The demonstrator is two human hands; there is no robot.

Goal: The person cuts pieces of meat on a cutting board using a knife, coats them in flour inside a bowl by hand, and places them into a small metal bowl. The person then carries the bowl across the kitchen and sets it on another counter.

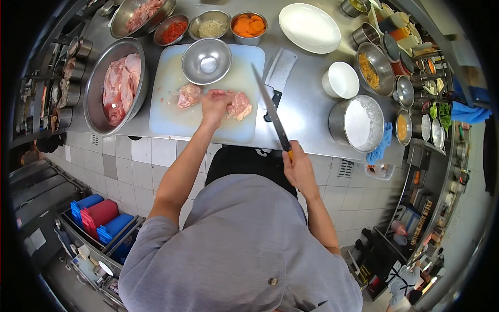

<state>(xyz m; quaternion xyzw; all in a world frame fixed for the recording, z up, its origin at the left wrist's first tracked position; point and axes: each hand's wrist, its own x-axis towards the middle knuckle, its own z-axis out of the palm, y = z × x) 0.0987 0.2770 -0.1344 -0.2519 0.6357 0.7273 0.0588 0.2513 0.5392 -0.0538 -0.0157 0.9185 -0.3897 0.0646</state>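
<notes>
My left hand (214, 106) is over the white cutting board (166, 67), its fingers pressed together at the edge of a piece of raw meat (240, 106). Another raw meat piece (188, 96) lies just left of that hand. My right hand (299, 169) is closed round the yellow handle of a long knife (274, 114), whose blade points up and to the left, past the board's right edge. An empty steel bowl (207, 58) stands on the upper part of the board. A cleaver (281, 70) lies on the steel table right of the board.
Left of the board is a large bowl of raw meat (122, 86). Behind stand bowls of red strips (174, 31), chopped white pieces (210, 28) and orange slices (248, 25). To the right are an oval plate (310, 28), a white bowl (341, 80) and a pot of white powder (363, 123).
</notes>
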